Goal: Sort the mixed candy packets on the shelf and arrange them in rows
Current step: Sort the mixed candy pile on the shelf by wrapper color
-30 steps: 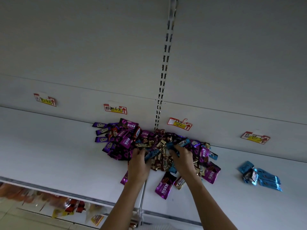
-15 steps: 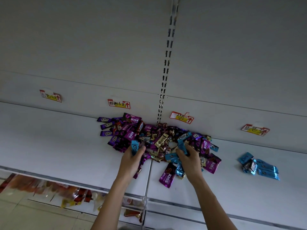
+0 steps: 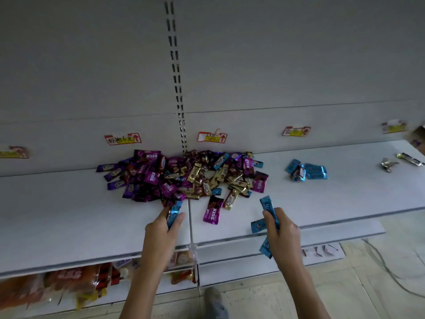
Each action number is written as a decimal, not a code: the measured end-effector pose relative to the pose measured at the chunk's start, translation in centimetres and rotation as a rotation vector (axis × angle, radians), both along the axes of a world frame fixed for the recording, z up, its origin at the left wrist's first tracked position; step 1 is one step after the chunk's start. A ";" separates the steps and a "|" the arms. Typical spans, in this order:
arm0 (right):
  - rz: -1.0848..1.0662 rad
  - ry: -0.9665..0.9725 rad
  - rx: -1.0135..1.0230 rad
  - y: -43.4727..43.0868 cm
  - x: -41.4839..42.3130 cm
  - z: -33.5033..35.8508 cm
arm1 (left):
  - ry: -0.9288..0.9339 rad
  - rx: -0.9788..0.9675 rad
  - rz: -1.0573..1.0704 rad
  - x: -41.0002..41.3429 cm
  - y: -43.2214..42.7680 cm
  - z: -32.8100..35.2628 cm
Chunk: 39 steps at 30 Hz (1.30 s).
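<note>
Jutting past curled fingers (image 3: 177,220): blue packets (image 3: 266,204)

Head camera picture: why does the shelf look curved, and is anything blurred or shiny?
In the head view the wide-angle lens bows the shelf edge; the light is dim and flat; foil wrappers in the candy pile show small glints; the far-left price label and the bags below look soft.
</note>
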State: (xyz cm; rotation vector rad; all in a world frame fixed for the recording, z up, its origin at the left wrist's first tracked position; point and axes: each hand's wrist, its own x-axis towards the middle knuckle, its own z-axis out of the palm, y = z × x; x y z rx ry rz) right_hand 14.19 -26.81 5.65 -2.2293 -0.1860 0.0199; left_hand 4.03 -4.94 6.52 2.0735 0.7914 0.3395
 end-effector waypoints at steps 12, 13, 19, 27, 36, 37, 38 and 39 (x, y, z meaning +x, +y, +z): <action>-0.254 -0.088 -0.061 -11.2 -5.1 0.9 | 0.031 -0.086 -0.257 0.8 -6.4 -0.3; -0.270 -0.058 -0.059 -12.1 -5.3 1.0 | 0.038 -0.080 -0.272 0.8 -7.1 -0.3; -0.209 -0.001 -0.041 -16.7 -3.6 1.5 | 0.023 -0.051 -0.254 2.2 -11.5 -0.6; 0.041 -0.027 0.011 -23.7 6.1 2.6 | -0.081 -0.115 -0.090 8.5 -21.6 -0.8; 0.183 -0.009 0.032 -25.0 14.0 1.6 | -0.037 -0.155 -0.062 14.7 -26.8 -1.4; 0.186 0.001 0.034 -24.5 15.1 1.3 | -0.028 -0.142 -0.081 15.8 -26.9 -1.5; 0.186 0.006 0.031 -23.8 16.2 0.9 | -0.020 -0.122 -0.107 16.9 -26.8 -1.8; 0.187 0.014 0.026 -23.2 17.4 0.4 | -0.015 -0.092 -0.136 18.0 -26.8 -2.2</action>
